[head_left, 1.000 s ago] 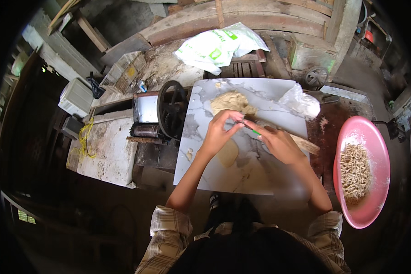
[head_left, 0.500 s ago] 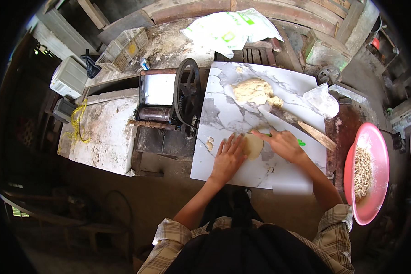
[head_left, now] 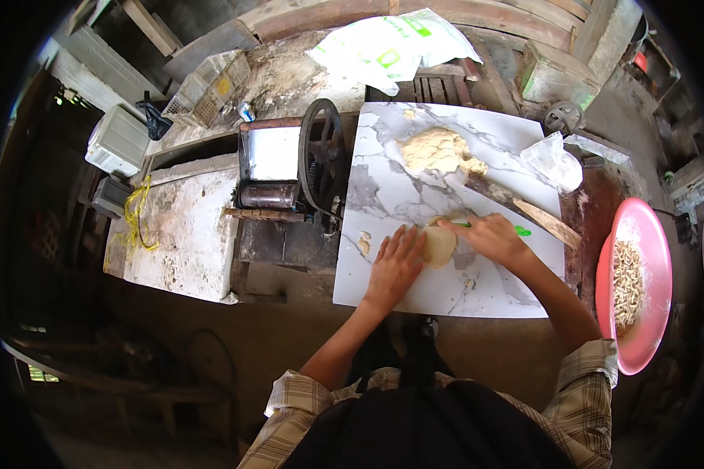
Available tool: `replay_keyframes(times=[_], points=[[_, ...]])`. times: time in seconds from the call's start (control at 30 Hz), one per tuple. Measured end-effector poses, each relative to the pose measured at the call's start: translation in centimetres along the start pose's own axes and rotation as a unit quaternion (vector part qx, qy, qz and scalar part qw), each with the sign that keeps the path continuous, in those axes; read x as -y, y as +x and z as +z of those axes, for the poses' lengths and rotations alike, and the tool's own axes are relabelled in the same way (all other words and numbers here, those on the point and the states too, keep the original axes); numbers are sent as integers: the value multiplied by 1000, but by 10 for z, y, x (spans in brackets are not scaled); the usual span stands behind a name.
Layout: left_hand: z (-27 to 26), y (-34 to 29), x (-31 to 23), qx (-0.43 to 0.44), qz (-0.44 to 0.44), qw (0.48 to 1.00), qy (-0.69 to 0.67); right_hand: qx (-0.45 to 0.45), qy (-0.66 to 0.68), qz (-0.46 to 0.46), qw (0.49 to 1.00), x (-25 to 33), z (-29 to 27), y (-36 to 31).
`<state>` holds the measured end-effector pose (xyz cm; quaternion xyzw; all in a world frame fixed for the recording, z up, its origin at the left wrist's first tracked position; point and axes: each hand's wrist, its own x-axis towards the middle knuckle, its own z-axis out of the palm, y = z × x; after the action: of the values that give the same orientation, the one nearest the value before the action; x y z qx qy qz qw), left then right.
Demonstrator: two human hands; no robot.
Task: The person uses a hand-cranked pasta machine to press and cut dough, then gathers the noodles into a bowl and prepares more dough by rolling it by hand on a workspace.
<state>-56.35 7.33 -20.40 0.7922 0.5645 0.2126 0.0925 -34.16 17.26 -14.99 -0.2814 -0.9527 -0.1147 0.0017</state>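
A flat round of pale dough (head_left: 440,247) lies on the marble-patterned board. My left hand (head_left: 397,264) rests flat at its left edge, fingers stretched out and slightly apart, with the thumb side against the dough. From the right, my right hand (head_left: 494,238) is closed round a green-handled knife (head_left: 522,230), the index finger pointing along it. The knife's working end is at the upper edge of the dough round, mostly hidden by the fingers. Farther back sits a large lump of dough (head_left: 434,150), with small scraps (head_left: 364,244) of dough to the left of my left hand.
A wooden stick (head_left: 546,222) lies across the board's right side (head_left: 461,301), near a clear plastic bag (head_left: 554,162). Left stands a roller machine (head_left: 267,194) with a large handwheel (head_left: 321,156). A pink basin (head_left: 655,250) holds short pale strips. A white sack (head_left: 391,48) lies behind.
The knife and my right hand have shifted slightly toward the upper edge of the dough round. My left hand stays flat beside it. The whole view has moved a little.
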Motion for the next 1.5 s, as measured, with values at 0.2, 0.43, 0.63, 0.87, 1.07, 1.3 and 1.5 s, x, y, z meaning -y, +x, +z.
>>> replay_keyframes(times=[0.2, 0.43, 0.63, 0.87, 1.07, 1.3, 1.5], points=[[0, 0, 1, -6, 6, 1000, -3, 40, 34, 32, 998, -15, -12, -32], [5, 19, 3, -75, 16, 996, -39, 52, 111, 139, 983, -34, 2, -74], [23, 70, 15, -64, -75, 994, -36, -99, 185, 322, 923, -3, 52, -34], [29, 91, 14, 17, -112, 990, -83, -174, 138, 271, 937, 15, 52, -14], [42, 101, 39, -15, -19, 972, -233, -165, 187, 235, 940, 35, 55, 19], [8, 139, 26, -88, 88, 930, -347, -209, 443, 337, 804, 1, 57, 43], [0, 196, 45, -144, 15, 932, -333, -258, 176, 413, 855, -29, 49, 108]])
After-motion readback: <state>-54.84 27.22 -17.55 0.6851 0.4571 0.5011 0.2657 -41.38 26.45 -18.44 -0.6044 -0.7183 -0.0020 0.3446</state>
